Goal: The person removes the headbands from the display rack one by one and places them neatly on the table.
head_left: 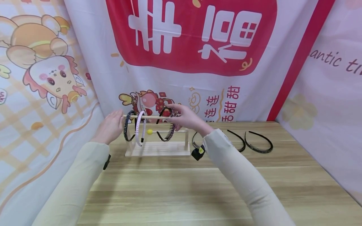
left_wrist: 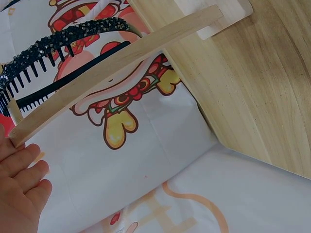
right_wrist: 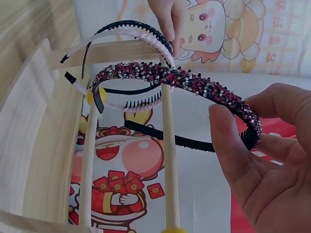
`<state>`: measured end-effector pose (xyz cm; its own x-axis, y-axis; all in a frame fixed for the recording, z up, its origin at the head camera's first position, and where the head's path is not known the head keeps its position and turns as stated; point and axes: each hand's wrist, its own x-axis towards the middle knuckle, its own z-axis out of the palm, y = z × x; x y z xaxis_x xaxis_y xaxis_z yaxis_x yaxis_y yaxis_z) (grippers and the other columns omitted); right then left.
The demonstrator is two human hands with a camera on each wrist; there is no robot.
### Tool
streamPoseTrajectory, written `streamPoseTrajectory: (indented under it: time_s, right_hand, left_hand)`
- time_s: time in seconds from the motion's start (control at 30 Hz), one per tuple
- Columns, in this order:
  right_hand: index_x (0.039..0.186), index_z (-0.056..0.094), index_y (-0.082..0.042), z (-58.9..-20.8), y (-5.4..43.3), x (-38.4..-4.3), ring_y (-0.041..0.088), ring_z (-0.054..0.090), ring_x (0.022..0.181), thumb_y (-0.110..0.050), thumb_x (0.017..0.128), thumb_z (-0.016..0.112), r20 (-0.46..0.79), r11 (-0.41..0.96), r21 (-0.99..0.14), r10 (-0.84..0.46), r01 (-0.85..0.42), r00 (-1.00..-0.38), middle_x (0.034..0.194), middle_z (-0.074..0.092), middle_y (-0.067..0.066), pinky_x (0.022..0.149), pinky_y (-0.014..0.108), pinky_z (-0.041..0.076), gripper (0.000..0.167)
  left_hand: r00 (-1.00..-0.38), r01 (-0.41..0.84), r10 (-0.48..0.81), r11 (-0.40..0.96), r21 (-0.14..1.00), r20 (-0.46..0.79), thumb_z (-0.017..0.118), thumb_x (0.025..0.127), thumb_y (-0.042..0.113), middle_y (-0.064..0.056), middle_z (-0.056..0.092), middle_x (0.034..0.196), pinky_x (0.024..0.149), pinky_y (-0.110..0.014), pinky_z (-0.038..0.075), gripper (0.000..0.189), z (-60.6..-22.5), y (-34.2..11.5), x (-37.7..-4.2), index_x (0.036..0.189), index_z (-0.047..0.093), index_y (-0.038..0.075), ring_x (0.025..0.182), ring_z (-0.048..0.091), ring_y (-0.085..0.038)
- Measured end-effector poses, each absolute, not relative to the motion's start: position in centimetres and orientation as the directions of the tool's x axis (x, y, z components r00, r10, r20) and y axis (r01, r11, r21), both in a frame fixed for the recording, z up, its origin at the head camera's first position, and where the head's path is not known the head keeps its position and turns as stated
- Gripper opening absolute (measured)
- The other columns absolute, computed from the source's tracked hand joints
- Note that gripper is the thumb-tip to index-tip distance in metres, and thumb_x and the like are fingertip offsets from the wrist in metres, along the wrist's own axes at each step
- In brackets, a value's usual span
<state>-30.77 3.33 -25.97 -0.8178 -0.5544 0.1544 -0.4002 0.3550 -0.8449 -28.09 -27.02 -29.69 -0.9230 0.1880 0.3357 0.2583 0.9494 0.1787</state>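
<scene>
A wooden headband rack (head_left: 156, 150) stands at the back of the table, its upper rod (head_left: 152, 117) running between my hands. My right hand (head_left: 189, 118) pinches a headband (right_wrist: 146, 72) covered in pink, black and silver beads, thumb on one side and fingers on the other. That headband loops around the upper rod toward its right end. My left hand (head_left: 111, 125) rests its fairly straight fingers at the top of the rack's left post (left_wrist: 116, 63). Near it hang a black glittery headband (left_wrist: 63, 41) and a pale pink headband (head_left: 138, 128).
Several black toothed headbands (head_left: 261, 152) lie on the table (head_left: 181, 191) to the right of the rack. A yellow knob (head_left: 149, 131) caps the lower rod. Printed cloth (head_left: 175, 69) hangs close behind the rack, and more cloth borders the left and right.
</scene>
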Motion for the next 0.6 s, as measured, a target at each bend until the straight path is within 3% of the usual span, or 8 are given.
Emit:
streamPoseTrajectory:
  time_s: [0.23, 0.37, 0.6]
  right_hand:
    - [0.14, 0.039, -0.019, -26.2, 5.8, -30.5, 0.029, 0.062, 0.062, -0.01, 0.086, 0.063, 0.16, 0.307, -0.879, -0.533, -0.366, -0.831, 0.141, 0.036, 0.013, 0.067, 0.046, 0.055, 0.059]
    - [0.14, 0.039, -0.016, -26.5, 7.1, -30.4, 0.029, 0.062, 0.065, -0.014, 0.086, 0.065, 0.183, 0.286, -0.884, -0.517, -0.37, -0.836, 0.14, 0.037, 0.012, 0.064, 0.042, 0.056, 0.06]
    - [0.141, 0.038, -0.016, -27.0, 9.2, -30.3, 0.029, 0.063, 0.069, -0.007, 0.087, 0.06, 0.195, 0.294, -0.883, -0.478, -0.365, -0.857, 0.139, 0.039, 0.012, 0.063, 0.039, 0.057, 0.059]
  left_hand:
    - [-0.929, 0.253, 0.186, 0.95, 0.181, 0.321, 0.026, 0.1, 0.015, -0.034, 0.026, 0.139, 0.109, -0.051, 0.012, 0.047, -29.6, -26.9, -28.0, 0.137, 0.025, -0.015, 0.129, 0.021, -0.047]
    - [-0.927, 0.256, 0.188, 0.949, 0.183, 0.324, 0.026, 0.1, 0.015, -0.034, 0.025, 0.139, 0.109, -0.051, 0.011, 0.047, -29.6, -26.9, -28.0, 0.137, 0.024, -0.015, 0.129, 0.021, -0.047]
    - [-0.924, 0.265, 0.194, 0.946, 0.186, 0.33, 0.026, 0.1, 0.014, -0.035, 0.026, 0.139, 0.109, -0.051, 0.011, 0.047, -29.7, -27.0, -28.0, 0.136, 0.024, -0.016, 0.129, 0.021, -0.047]
